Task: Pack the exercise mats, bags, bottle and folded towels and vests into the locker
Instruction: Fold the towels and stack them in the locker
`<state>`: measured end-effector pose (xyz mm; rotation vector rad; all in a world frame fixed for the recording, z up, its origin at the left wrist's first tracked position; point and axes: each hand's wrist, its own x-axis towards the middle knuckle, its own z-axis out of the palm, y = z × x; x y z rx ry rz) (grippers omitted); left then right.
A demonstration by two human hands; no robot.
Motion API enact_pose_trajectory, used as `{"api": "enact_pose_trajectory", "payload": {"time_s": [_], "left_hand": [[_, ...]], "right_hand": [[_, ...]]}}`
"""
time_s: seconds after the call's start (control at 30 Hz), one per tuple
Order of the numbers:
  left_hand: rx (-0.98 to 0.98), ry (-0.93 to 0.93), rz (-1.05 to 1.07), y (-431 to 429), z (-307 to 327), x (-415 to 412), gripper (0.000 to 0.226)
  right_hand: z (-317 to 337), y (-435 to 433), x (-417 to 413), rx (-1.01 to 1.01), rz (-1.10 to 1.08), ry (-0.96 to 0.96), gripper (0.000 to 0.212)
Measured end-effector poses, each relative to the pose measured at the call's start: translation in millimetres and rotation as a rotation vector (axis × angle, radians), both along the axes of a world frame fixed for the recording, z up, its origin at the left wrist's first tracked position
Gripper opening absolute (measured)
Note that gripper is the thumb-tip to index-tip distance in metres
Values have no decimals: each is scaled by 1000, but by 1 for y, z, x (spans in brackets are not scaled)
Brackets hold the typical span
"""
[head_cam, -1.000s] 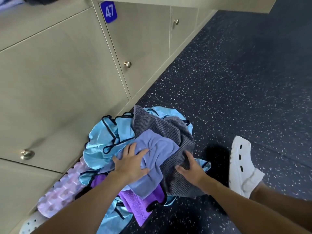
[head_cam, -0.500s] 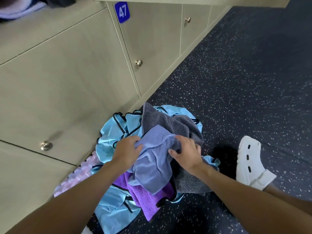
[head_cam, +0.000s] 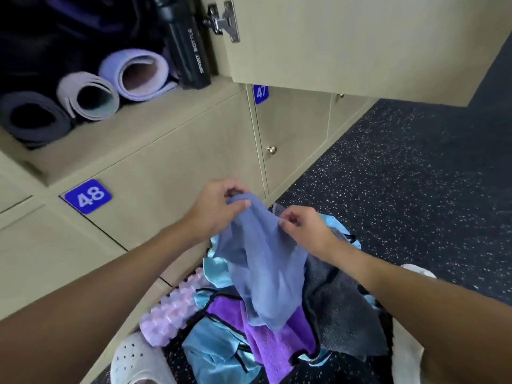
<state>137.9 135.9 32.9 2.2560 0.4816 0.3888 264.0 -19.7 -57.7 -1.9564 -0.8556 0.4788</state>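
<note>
Since the locker (head_cam: 155, 126) already holds the rolled mats (head_cam: 133, 73) and black bottle (head_cam: 191, 51), the step in hand looks to be folding the blue-violet towel (head_cam: 263, 261), which hangs below the locker over the heap of cloths (head_cam: 277, 347). It should go best lifted clear of that heap, top corners drawn apart so edges meet squarely. The left hand (head_cam: 217, 207) pinches its bunched top edge nearer the locker; the right hand (head_cam: 306, 230) pinches the same edge farther from it.
</note>
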Motion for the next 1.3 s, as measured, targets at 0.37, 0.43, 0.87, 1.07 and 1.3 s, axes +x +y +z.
{"api": "enact_pose_trajectory", "payload": {"time_s": [0.37,0.43,0.87,1.07,1.3], "left_hand": [[-246,-479,241,-11,169,-77,21],[-251,-525,248,-9,179,-88,26],[-140,-375,132,-4,173,-114,43],[-140,-343,79,-2,168,-117,50],[-241,-277,74,5,161,-126,45]], "right_hand": [[128,26,-30,-68,-81,447,41],[131,21,-42,-111,26,698,47],[105,42,-75,5,128,1043,37],[93,53,-99,-25,347,1027,44],[141,66,-103,239,394,798,36]]}}
